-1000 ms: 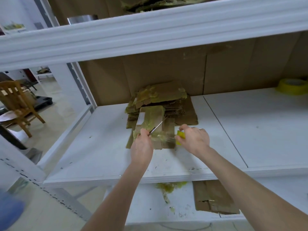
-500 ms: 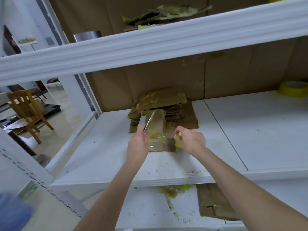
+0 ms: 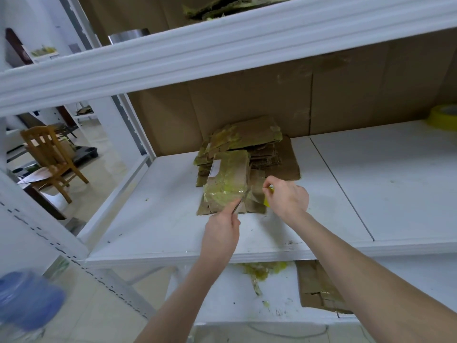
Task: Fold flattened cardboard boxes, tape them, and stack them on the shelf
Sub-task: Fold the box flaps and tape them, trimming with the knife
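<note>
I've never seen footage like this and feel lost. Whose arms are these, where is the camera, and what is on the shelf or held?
No machine: these are a person's bare hands, filmed by a camera on their head looking down. On the white shelf lies a stack of flattened cardboard with a taped box in front. The left hand holds a thin metal blade at the box's tape; the right hand pinches a small yellow item, mostly hidden.
</note>
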